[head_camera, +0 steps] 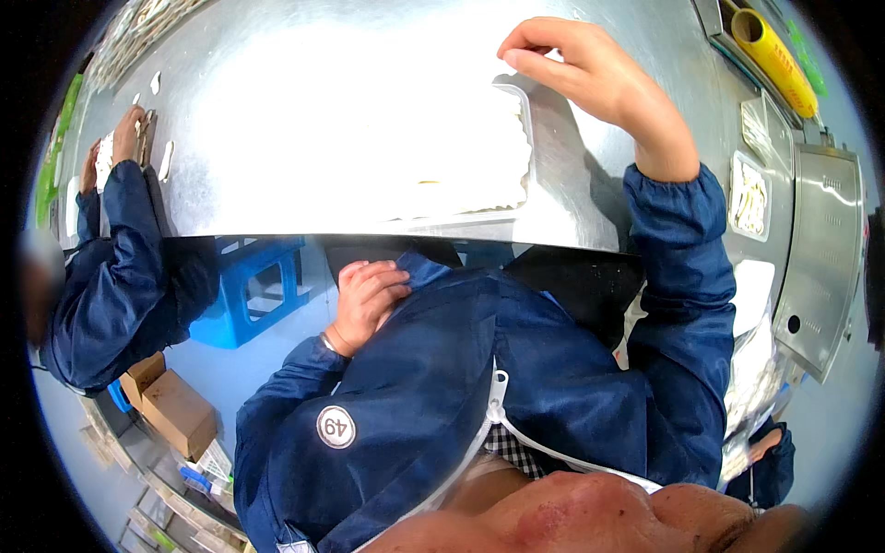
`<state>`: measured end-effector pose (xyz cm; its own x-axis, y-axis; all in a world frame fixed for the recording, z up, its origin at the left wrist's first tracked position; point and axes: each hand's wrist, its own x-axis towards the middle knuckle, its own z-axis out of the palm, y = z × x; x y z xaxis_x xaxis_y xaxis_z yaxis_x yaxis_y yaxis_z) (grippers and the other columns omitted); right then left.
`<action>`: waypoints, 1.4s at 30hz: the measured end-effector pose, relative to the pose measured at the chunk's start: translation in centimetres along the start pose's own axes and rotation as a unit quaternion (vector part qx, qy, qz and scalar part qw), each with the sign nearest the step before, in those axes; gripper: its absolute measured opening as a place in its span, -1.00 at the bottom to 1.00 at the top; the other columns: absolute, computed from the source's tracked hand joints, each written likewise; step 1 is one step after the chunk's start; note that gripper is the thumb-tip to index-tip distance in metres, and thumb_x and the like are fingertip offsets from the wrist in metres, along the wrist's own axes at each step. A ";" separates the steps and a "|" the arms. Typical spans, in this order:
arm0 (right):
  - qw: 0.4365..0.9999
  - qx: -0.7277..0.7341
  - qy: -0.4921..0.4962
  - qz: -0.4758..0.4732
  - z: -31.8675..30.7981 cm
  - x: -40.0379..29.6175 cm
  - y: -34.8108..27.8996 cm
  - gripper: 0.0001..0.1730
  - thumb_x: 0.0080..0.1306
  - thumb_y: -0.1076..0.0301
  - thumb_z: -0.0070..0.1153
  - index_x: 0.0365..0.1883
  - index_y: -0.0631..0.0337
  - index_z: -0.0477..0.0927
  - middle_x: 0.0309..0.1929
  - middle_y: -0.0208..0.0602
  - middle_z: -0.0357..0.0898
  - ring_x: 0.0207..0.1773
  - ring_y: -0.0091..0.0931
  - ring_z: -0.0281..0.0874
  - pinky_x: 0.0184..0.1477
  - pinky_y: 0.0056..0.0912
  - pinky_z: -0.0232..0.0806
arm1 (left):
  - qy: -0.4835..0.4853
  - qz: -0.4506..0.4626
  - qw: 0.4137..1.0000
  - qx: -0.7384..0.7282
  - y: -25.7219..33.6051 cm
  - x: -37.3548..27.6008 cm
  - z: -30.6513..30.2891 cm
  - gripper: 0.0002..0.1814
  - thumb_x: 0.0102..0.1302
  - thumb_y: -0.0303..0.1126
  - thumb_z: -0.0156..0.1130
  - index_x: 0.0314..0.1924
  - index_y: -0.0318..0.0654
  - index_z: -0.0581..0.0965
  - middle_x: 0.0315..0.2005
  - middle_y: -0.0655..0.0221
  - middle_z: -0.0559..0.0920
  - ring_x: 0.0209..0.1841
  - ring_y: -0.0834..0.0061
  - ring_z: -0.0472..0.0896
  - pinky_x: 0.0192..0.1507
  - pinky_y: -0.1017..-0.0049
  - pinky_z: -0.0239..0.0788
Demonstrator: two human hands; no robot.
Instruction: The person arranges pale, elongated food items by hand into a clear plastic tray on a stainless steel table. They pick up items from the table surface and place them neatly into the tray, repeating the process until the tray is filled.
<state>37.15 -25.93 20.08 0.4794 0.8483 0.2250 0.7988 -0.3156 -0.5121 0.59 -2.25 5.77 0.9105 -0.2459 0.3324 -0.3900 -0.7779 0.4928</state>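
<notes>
My right hand (588,72) is raised over the steel worktop (608,207), just beyond the far right corner of a clear plastic tray (527,117). Its thumb and forefinger tips almost meet; glare hides whether anything is between them. Pale, overexposed pieces (494,193) fill the tray, their outlines mostly lost. Below the table edge, my left hand (370,297) rests at my lap with curled fingers against the hem of my dark blue jacket (425,271). The thumb is hidden, so a grip on the cloth cannot be confirmed.
At left, a co-worker's hands (128,135) handle pale pieces. A blue plastic stool (242,297) and cardboard boxes (178,411) stand on the floor. Rightward are a yellow roll (774,62), a tray of pale strips (750,195) and a steel machine (823,256).
</notes>
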 end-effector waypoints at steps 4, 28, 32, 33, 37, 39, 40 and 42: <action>0.991 0.077 -0.109 0.023 1.7 4.0 -0.5 -0.65 0.56 0.10 0.18 -0.04 0.21 0.78 -0.32 -0.27 0.72 -0.30 -0.46 0.65 -0.24 -0.43 0.46 | 0.002 -0.005 1.000 -0.006 -0.2 -0.2 -0.1 -0.84 0.17 -0.40 0.39 -0.21 -0.05 0.72 0.01 0.47 0.75 0.19 0.36 0.66 0.32 0.18 0.26; 0.932 0.095 -0.339 0.082 5.3 13.1 -5.6 -0.67 0.49 0.13 0.27 -0.10 0.23 0.82 -0.31 -0.33 0.75 -0.31 -0.52 0.62 -0.15 -0.47 0.47 | 0.004 0.000 0.999 -0.037 -1.4 -0.9 0.0 -0.75 0.22 -0.44 0.40 -0.07 -0.06 0.71 0.08 0.49 0.75 0.28 0.40 0.62 0.34 0.23 0.27; 0.927 0.103 -0.351 0.081 5.4 13.1 -5.2 -0.67 0.48 0.12 0.27 -0.12 0.23 0.81 -0.32 -0.32 0.75 -0.31 -0.52 0.62 -0.15 -0.45 0.47 | 0.003 -0.001 0.999 -0.039 -1.4 -0.8 0.1 -0.76 0.23 -0.44 0.39 -0.08 -0.07 0.71 0.07 0.49 0.75 0.28 0.40 0.62 0.34 0.23 0.26; 0.928 0.105 -0.349 0.082 5.3 13.0 -5.3 -0.68 0.48 0.13 0.27 -0.13 0.24 0.80 -0.32 -0.32 0.75 -0.31 -0.52 0.62 -0.15 -0.45 0.47 | 0.002 -0.001 0.999 -0.039 -1.4 -0.8 0.1 -0.77 0.24 -0.44 0.39 -0.08 -0.08 0.71 0.07 0.49 0.75 0.28 0.40 0.62 0.34 0.23 0.26; 0.938 0.062 -0.329 0.093 4.6 12.5 -4.3 -0.68 0.49 0.14 0.26 -0.16 0.24 0.79 -0.34 -0.37 0.72 -0.30 -0.55 0.61 -0.17 -0.48 0.46 | -0.003 -0.004 0.999 -0.036 -1.3 -0.6 -0.1 -0.78 0.23 -0.42 0.39 -0.10 -0.09 0.72 0.06 0.48 0.75 0.28 0.40 0.62 0.34 0.23 0.26; 0.937 0.115 -0.308 0.122 4.2 11.7 -2.3 -0.68 0.50 0.12 0.25 -0.17 0.21 0.78 -0.37 -0.43 0.68 -0.32 -0.60 0.57 -0.19 -0.52 0.45 | -0.004 -0.005 0.999 -0.033 -1.3 -0.6 -0.2 -0.79 0.23 -0.41 0.39 -0.11 -0.09 0.72 0.06 0.47 0.76 0.28 0.40 0.62 0.34 0.23 0.26; 0.934 0.140 -0.297 0.138 3.7 11.1 -1.3 -0.68 0.51 0.11 0.25 -0.18 0.20 0.78 -0.38 -0.46 0.66 -0.33 -0.62 0.55 -0.20 -0.55 0.44 | -0.001 -0.005 0.999 -0.035 -1.3 -0.7 -0.1 -0.79 0.22 -0.41 0.38 -0.12 -0.09 0.72 0.06 0.47 0.76 0.27 0.40 0.62 0.34 0.23 0.26; 0.939 0.136 -0.261 0.180 2.3 9.6 0.1 -0.68 0.52 0.09 0.25 -0.19 0.17 0.77 -0.39 -0.51 0.61 -0.34 -0.67 0.51 -0.22 -0.60 0.42 | 0.004 -0.001 0.999 -0.039 -1.5 -0.8 0.2 -0.80 0.22 -0.41 0.38 -0.13 -0.08 0.73 0.06 0.47 0.76 0.26 0.40 0.63 0.32 0.22 0.26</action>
<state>40.98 -16.82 20.31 0.3998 0.8233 -0.4030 0.4628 -0.5608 -0.6865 0.48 -1.07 4.60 0.9103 -0.2402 0.3371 -0.3981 -0.7307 0.5546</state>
